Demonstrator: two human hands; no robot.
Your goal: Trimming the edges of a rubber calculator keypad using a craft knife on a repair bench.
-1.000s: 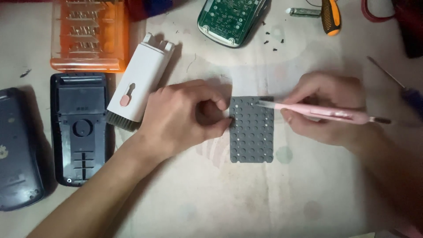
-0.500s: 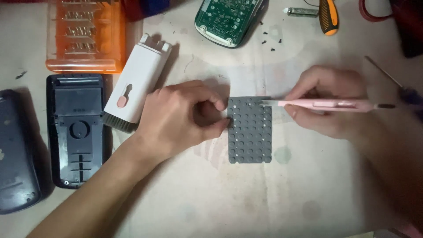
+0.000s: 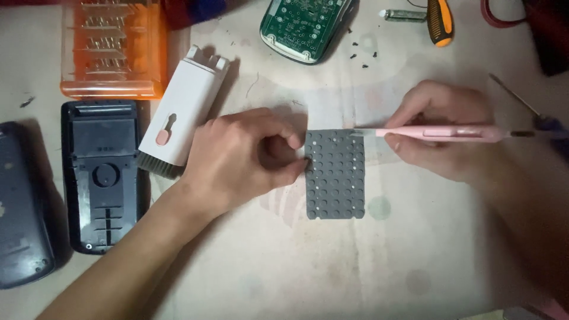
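Steady hands [image 3: 237, 160], one keypad [image 3: 335, 175]

The orange bit case [image 3: 112, 50] and green circuit board [image 3: 305, 26] are cut off at the top edge.

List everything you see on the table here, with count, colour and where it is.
Rubber keypad mat: one, grey, centre.
Pen-shaped tool: one, pink, tip on the mat's top right corner.
Cleaning brush tool: one, white, left of centre.
Bit case: one, orange, top left.
Back shell: one, dark, left.
Second shell: one, dark, far left.
Circuit board: one, green, top centre.
Screwdriver handle: one, orange and black, top right.
Small screws: several, black, below the board.
Left hand: fingers on the mat's left edge.
Right hand: holds the pink tool.
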